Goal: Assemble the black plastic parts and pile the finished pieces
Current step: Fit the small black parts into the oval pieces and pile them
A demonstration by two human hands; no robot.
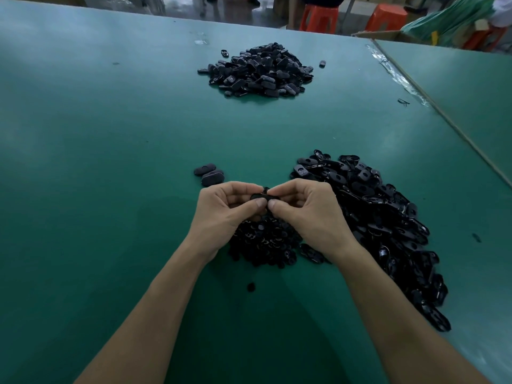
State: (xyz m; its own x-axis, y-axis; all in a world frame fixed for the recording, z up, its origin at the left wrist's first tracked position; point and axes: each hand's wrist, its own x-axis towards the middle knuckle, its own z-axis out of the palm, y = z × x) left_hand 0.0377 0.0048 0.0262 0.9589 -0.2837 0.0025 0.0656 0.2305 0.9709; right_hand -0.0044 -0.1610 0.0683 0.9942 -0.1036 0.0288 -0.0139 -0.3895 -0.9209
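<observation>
**Head view: both hands pinch one black part above the near piles**

The left hand [230, 206] and right hand [304, 209] meet at the middle of the green surface [97, 162], thumbs and curled forefingers closed on a single black part [259, 195]. The part is held clear of the surface, between the fingertips of both hands; most of it is hidden, so its shape cannot be told.

Directly below the hands lies a small pile [266, 242] of tiny dark pieces. One stray piece [251, 286] sits apart on its near side, between the forearms.

To the right, touching the small pile, a long right pile [382, 217] of flat oval plates runs from beside the right hand toward the near right edge.

Three pieces [207, 174], oval and closed, lie together just beyond the left hand.

The far pile [260, 70] of similar oval pieces stands well apart, toward the far edge, with a few strays around its rim.

A second green top [471, 92] abuts the surface at far right. Orange stools [318, 18] stand beyond the far edge.
</observation>
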